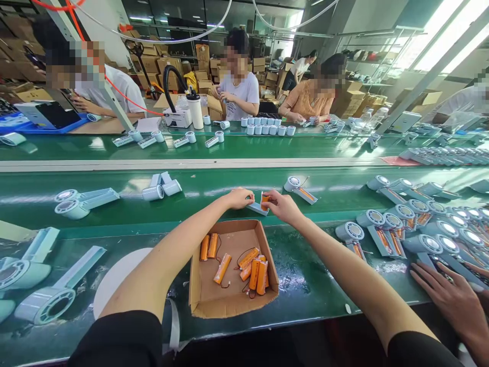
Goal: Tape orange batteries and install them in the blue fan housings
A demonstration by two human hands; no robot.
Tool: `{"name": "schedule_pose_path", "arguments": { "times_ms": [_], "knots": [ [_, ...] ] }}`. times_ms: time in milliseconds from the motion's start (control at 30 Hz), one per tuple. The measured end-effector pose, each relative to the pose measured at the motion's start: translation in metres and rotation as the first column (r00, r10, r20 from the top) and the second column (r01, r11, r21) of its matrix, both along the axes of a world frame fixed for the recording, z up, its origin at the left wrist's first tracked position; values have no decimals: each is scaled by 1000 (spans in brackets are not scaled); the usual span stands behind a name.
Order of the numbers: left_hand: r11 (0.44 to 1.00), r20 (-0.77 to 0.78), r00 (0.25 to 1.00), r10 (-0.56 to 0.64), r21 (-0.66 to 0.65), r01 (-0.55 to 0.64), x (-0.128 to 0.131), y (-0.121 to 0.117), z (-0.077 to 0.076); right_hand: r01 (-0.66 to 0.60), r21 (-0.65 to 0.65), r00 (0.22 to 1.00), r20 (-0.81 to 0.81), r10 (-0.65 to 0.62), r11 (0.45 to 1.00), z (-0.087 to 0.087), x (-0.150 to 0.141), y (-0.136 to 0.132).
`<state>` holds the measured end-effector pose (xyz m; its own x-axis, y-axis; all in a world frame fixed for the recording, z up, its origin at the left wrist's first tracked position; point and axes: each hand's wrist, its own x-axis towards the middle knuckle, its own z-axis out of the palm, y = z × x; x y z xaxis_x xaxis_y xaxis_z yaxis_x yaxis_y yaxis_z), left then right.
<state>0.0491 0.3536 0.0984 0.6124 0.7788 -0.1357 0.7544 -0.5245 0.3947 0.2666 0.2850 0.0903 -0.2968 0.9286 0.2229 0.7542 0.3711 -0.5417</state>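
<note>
The fingers of my right hand (281,206) grasp an orange battery (265,202) at the right end of a pale blue case (257,208), over the green belt (206,178) just beyond my box (217,309). My left hand (240,198) curls its fingers near the other end (whether they grip it, I cannot tell). More batteries (222,268) lie in the box on the worktop (301,290). Another person's hand (454,303) is at far right, beside some fans (424,244).
</note>
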Motion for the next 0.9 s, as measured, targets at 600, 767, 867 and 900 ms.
{"name": "schedule_pose_path", "arguments": {
  "times_ms": [600,767,867,900],
  "knots": [
    [961,30,963,268,-75,-265,33,-23,19,-157,-117,824,531,196,981,2,-17,26],
    [963,259,932,254,19,-268,-38,-100,45,-141,-73,913,376,158,987,-5,-8,33],
    [906,403,827,392,-15,-422,-118,-179,44,-43,-17,956,289,46,999,-8,-3,29],
    [865,377,798,470,-18,-501,-146,-208,39,-5,14,965,263,2,1000,-7,-3,24]
  ]
}}
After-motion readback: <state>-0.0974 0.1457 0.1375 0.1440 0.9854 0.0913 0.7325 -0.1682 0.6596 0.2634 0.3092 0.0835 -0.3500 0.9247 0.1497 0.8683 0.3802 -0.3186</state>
